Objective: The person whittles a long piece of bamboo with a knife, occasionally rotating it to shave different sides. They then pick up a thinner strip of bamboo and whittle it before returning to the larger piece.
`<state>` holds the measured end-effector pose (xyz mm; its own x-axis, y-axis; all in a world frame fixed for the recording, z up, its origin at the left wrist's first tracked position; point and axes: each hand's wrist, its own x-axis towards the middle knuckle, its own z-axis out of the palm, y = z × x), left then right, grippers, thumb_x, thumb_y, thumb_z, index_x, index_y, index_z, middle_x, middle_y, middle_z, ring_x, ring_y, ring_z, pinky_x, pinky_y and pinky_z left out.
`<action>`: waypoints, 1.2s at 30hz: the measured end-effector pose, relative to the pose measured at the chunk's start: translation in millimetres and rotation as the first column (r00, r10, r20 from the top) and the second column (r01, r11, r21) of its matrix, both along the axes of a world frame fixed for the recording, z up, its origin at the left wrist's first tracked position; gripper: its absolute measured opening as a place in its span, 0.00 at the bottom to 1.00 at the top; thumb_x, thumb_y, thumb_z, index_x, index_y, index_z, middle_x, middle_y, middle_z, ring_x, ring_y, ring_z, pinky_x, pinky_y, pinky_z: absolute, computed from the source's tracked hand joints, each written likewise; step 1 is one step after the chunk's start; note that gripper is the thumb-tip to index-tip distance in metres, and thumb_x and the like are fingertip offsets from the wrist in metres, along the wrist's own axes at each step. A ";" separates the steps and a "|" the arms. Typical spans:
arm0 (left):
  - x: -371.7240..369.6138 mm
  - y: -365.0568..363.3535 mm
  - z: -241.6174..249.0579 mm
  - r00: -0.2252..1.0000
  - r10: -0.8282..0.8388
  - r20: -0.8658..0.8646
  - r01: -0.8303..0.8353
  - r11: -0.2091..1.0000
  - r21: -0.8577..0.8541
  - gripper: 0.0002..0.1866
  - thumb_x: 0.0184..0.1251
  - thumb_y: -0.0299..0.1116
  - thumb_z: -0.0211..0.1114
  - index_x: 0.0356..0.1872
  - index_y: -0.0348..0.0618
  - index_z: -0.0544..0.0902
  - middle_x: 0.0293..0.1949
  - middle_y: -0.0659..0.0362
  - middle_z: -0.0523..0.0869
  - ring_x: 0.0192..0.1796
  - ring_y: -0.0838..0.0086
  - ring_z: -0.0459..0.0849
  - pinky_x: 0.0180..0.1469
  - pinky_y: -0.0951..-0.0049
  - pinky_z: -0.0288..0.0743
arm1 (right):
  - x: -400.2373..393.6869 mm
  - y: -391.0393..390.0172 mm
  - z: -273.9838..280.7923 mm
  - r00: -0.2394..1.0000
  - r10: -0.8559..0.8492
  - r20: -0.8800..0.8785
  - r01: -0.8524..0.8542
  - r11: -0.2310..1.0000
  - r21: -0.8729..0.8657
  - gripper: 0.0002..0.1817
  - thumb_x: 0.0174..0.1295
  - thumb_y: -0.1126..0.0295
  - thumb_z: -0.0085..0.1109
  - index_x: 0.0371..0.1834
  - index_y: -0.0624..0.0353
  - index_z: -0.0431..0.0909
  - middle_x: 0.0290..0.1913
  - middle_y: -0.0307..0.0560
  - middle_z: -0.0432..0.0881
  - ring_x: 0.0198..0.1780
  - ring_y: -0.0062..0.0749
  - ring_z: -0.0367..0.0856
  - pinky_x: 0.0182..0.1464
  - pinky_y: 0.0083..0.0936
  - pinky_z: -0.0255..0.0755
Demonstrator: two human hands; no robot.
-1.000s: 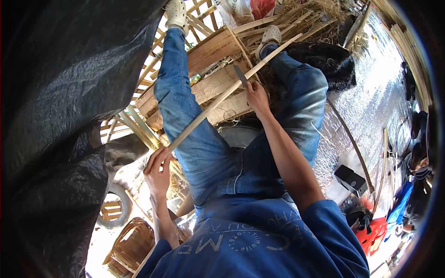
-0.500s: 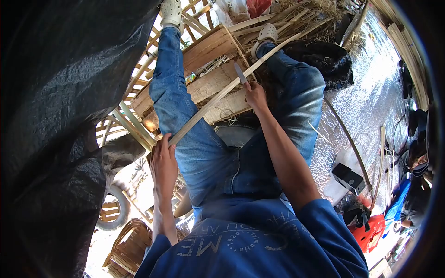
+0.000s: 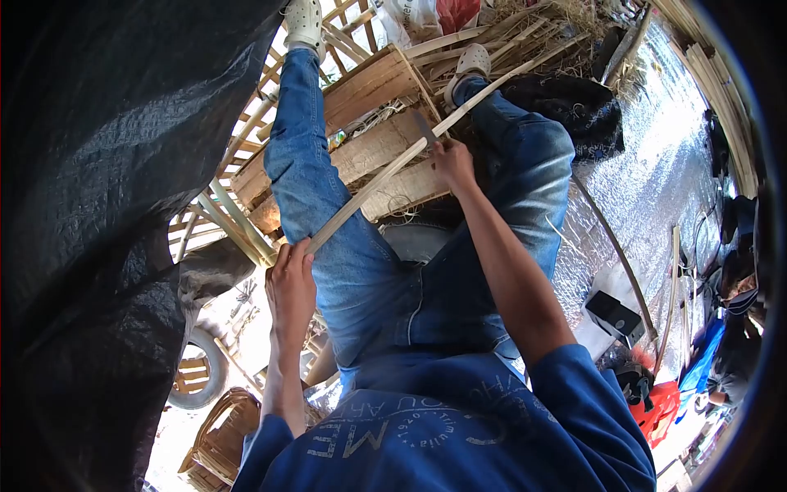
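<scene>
A long pale bamboo strip (image 3: 375, 182) runs diagonally over my legs, from the lower left to the upper right. Its near end is gripped by my left hand (image 3: 292, 279), closed around it beside my left thigh. Above my right thigh, my right hand (image 3: 454, 166) is closed on the handle of a knife (image 3: 425, 128). The blade points up and away and lies against the strip, crossing it. The handle is mostly hidden in my fingers.
A wooden crate (image 3: 373, 88) stands between my lower legs. Split strips and straw lie beyond it. Black sheeting (image 3: 90, 205) hangs at the left, with a tyre (image 3: 215, 369) and a basket (image 3: 221, 435) below. A phone (image 3: 613, 312) lies on silvery sheeting at the right.
The near end of the strip and my left hand have shifted slightly up and right. My right hand has barely moved, and the knife blade looks darker and a little turned.
</scene>
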<state>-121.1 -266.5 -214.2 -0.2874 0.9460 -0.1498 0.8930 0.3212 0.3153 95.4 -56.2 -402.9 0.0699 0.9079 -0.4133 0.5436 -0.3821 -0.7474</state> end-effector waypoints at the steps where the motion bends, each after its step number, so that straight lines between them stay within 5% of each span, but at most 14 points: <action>1: -0.4 0.1 0.6 1.000 0.013 0.018 -0.013 1.000 -0.002 0.11 0.68 0.28 0.54 0.49 0.42 0.78 0.40 0.52 0.80 0.39 0.53 0.80 0.42 0.59 0.72 | 3.7 11.1 -12.8 0.999 -0.046 0.008 0.046 0.999 -0.019 0.13 0.64 0.61 0.54 0.35 0.60 0.80 0.34 0.53 0.84 0.39 0.44 0.83 0.42 0.34 0.72; 6: 0.0 0.0 -0.6 0.998 0.035 0.053 -0.037 0.999 0.028 0.11 0.67 0.28 0.56 0.48 0.41 0.79 0.40 0.52 0.80 0.40 0.54 0.80 0.42 0.59 0.73 | 21.7 37.4 -5.9 0.988 -0.130 0.081 0.127 0.991 0.044 0.13 0.62 0.61 0.55 0.35 0.59 0.81 0.37 0.55 0.83 0.44 0.43 0.81 0.42 0.33 0.71; 11: -1.4 -0.7 -2.7 0.993 0.043 0.110 -0.051 0.996 0.070 0.11 0.67 0.27 0.55 0.49 0.40 0.78 0.40 0.52 0.80 0.39 0.55 0.81 0.40 0.61 0.74 | 30.3 52.2 -35.7 0.964 -0.261 -0.056 0.265 0.959 0.099 0.18 0.63 0.57 0.52 0.32 0.61 0.80 0.32 0.54 0.83 0.37 0.45 0.82 0.39 0.34 0.71; 20: -0.5 2.8 -17.6 0.991 0.102 0.086 -0.114 0.982 0.150 0.09 0.69 0.32 0.56 0.40 0.37 0.81 0.31 0.53 0.80 0.29 0.63 0.81 0.29 0.66 0.72 | 33.9 50.9 -36.6 0.963 -0.233 0.137 0.191 0.946 0.262 0.19 0.63 0.54 0.55 0.31 0.61 0.82 0.27 0.53 0.83 0.35 0.44 0.84 0.37 0.36 0.71; 24: 7.7 6.6 -26.8 0.986 0.164 0.015 -0.162 0.950 0.269 0.10 0.69 0.33 0.57 0.31 0.37 0.80 0.26 0.56 0.79 0.26 0.64 0.80 0.26 0.66 0.70 | 37.4 65.8 -48.4 0.962 -0.269 0.048 0.254 0.945 0.204 0.19 0.64 0.57 0.54 0.30 0.63 0.81 0.25 0.54 0.82 0.32 0.42 0.84 0.34 0.35 0.72; 26: 4.9 5.2 -32.7 0.987 0.160 -0.004 -0.152 0.949 0.275 0.10 0.68 0.34 0.58 0.30 0.38 0.79 0.27 0.55 0.80 0.27 0.63 0.80 0.27 0.66 0.71 | 38.1 68.3 -50.2 0.956 -0.294 -0.002 0.292 0.948 0.125 0.17 0.61 0.59 0.55 0.31 0.64 0.82 0.34 0.62 0.82 0.39 0.53 0.82 0.42 0.41 0.73; 30: 2.7 5.9 -37.7 0.992 0.110 -0.054 -0.084 0.931 0.354 0.10 0.66 0.35 0.62 0.31 0.37 0.80 0.28 0.54 0.81 0.28 0.61 0.81 0.29 0.66 0.72 | 37.1 72.4 -62.5 0.967 -0.249 0.053 0.242 0.964 0.109 0.17 0.61 0.59 0.56 0.33 0.65 0.82 0.33 0.61 0.82 0.39 0.54 0.82 0.41 0.40 0.73; 32: 3.8 6.3 -34.4 0.994 0.108 -0.033 -0.089 0.929 0.359 0.10 0.64 0.35 0.63 0.31 0.37 0.80 0.28 0.54 0.81 0.29 0.61 0.81 0.30 0.66 0.73 | 33.1 74.6 -68.8 0.967 -0.253 -0.036 0.255 0.949 0.186 0.19 0.65 0.57 0.54 0.31 0.66 0.78 0.23 0.48 0.81 0.20 0.28 0.79 0.26 0.26 0.71; 36: 6.0 8.8 -32.7 0.983 0.179 0.041 -0.183 0.927 0.328 0.10 0.62 0.34 0.65 0.30 0.37 0.80 0.28 0.54 0.82 0.30 0.61 0.82 0.32 0.67 0.74 | 24.9 72.1 -59.7 0.932 -0.304 -0.198 0.328 0.939 0.101 0.17 0.65 0.58 0.55 0.32 0.65 0.76 0.23 0.45 0.79 0.20 0.25 0.77 0.25 0.25 0.70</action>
